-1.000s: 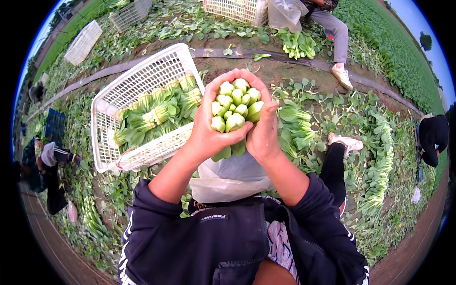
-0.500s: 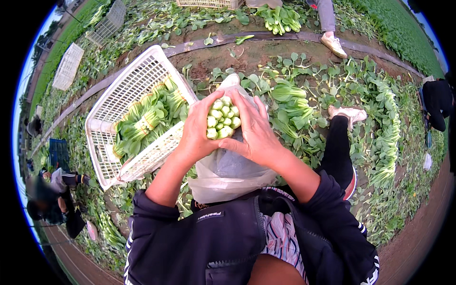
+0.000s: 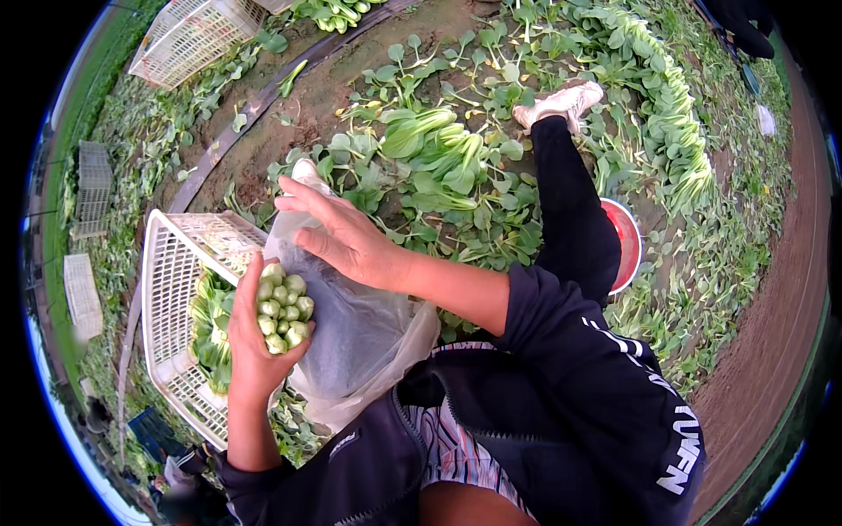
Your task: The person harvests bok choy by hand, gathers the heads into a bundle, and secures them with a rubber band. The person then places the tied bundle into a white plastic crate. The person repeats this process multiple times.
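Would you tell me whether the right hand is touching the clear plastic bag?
Touching: the head view shows the right hand lying on the plastic bag.

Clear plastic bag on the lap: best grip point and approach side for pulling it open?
Pinch the upper rim of the plastic bag, coming from above on the right. The right hand already rests there, and the left hand holds the greens bundle against the bag's left side.
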{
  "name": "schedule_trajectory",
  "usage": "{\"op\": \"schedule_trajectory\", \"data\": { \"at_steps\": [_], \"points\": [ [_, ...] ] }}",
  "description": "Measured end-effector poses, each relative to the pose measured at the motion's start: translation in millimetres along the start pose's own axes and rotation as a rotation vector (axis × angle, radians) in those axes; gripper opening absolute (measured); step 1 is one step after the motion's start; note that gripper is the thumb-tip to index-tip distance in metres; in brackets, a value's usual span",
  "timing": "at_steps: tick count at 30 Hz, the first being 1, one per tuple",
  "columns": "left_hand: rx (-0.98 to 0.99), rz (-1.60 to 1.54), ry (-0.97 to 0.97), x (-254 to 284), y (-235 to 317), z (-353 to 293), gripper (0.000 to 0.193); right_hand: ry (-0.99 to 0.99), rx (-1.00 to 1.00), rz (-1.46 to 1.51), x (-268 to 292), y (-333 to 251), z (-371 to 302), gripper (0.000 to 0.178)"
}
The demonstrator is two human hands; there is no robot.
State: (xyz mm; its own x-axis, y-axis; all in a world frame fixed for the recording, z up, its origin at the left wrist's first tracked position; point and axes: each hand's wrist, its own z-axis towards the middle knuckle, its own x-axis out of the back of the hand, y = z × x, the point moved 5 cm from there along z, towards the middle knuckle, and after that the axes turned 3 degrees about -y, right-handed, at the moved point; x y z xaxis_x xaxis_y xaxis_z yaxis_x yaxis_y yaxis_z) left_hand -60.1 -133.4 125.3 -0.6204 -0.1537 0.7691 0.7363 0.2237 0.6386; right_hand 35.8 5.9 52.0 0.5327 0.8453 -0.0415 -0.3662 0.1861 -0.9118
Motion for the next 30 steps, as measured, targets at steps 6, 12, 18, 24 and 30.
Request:
{"op": "schedule_trajectory", "data": {
  "at_steps": [6, 12, 18, 24, 30],
  "points": [
    [-0.174, -0.056, 0.163, -3.4, -25.9, -10.7, 0.100, 0.904, -0.719, -0.285, 201.3, 210.7, -139.7, 0.021],
    [-0.178, -0.074, 0.207, -2.3, -33.0, -11.2, 0.100, 0.357, -1.248, -0.767, 192.4, 275.0, -235.1, 0.024],
    [-0.152, -0.079, 0.248, 0.2, -41.6, -22.8, 0.101, 0.321, -1.237, -1.031, 164.2, 249.7, -218.0, 0.032],
    [-0.134, -0.150, 0.243, -2.9, -36.6, -21.4, 0.100, 0.496, -1.238, -0.644, 181.7, 222.0, -225.1, 0.030],
    [-0.062, -0.187, 0.146, 3.6, -40.9, -27.8, 0.110, 0.687, -0.601, 0.078, 158.7, 89.9, -137.9, 0.040]
  ]
}}
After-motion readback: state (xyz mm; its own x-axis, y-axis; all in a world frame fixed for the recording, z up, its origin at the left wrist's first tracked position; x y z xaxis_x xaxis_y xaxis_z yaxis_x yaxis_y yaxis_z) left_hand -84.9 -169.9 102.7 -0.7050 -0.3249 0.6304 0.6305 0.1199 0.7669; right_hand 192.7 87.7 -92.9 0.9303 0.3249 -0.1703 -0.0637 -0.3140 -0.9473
